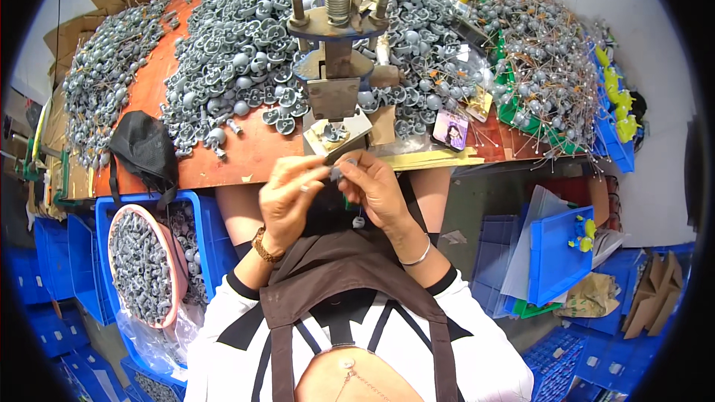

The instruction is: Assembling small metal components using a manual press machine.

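Observation:
A small grey plastic part [337, 173] is pinched between the thumb and fingers of my right hand [375, 192], just in front of the table edge. My left hand [289, 197] is beside it, thumb and forefinger closed together, their tips close to the same part. Whatever those left fingertips grip is too small to make out. Directly beyond both hands stands a metal hand press [335, 89]. On the block [350, 132] under its ram sits another small grey piece [337, 134].
Heaped grey plastic parts [223, 52] cover the orange table [249, 165]. Wired grey pieces [555, 52] pile at the right. A black cloth bag [143, 150] lies at the left edge. Below it, a blue crate [212, 234] holds a pink basket [179, 272] of parts.

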The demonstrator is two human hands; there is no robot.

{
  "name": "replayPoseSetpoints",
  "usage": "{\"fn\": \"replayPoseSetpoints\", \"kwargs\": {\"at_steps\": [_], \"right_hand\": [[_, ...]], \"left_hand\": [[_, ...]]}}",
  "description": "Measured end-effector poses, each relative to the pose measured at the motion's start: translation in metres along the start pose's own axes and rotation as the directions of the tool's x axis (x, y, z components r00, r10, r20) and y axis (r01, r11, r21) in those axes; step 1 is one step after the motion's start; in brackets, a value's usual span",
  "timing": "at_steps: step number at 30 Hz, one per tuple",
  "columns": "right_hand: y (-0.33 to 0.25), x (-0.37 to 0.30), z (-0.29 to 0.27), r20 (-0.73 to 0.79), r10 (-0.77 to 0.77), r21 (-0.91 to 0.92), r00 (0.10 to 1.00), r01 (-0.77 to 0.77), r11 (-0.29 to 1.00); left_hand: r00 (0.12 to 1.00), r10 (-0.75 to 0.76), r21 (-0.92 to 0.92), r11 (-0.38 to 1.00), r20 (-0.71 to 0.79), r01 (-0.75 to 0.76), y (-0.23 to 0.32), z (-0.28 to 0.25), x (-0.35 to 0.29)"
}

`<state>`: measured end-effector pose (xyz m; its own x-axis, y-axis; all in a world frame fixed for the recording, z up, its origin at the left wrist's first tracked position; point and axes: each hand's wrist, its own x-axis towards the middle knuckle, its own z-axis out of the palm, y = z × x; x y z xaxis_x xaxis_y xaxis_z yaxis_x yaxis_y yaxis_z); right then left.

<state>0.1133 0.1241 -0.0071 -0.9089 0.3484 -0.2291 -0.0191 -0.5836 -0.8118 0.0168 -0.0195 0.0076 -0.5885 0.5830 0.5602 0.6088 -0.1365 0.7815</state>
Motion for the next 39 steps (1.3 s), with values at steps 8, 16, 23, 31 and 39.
{"fn": "replayPoseSetpoints", "kwargs": {"at_steps": [8, 16, 23, 31, 39], "right_hand": [[0.003, 0.032, -0.027, -0.02, -0.381, -0.528, 0.924, 0.314, 0.789], [-0.006, 0.04, -0.005, 0.003, -0.22, -0.406, 0.975, 0.203, 0.891], [0.015, 0.053, -0.011, 0.072, -0.558, -0.916, 0.827, 0.276, 0.292], [-0.031, 0.073, -0.056, 0.235, -0.558, -0.905, 0.796, 0.388, 0.173], [-0.158, 0.1, 0.018, 0.127, -0.718, -0.333, 0.684, 0.712, 0.619]], "left_hand": [[0.844, 0.103, 0.358, 0.927, -0.527, 0.11, -0.011, 0.004, 0.027], [0.97, -0.242, 0.189, 0.952, -0.014, 0.24, -0.024, 0.022, 0.023], [0.97, -0.231, 0.277, 0.929, -0.081, 0.245, -0.053, 0.03, 0.032], [0.986, -0.125, 0.208, 0.973, 0.109, 0.1, -0.063, 0.016, 0.05], [0.979, -0.202, 0.348, 0.916, -0.037, 0.202, -0.053, 0.032, 0.039]]}}
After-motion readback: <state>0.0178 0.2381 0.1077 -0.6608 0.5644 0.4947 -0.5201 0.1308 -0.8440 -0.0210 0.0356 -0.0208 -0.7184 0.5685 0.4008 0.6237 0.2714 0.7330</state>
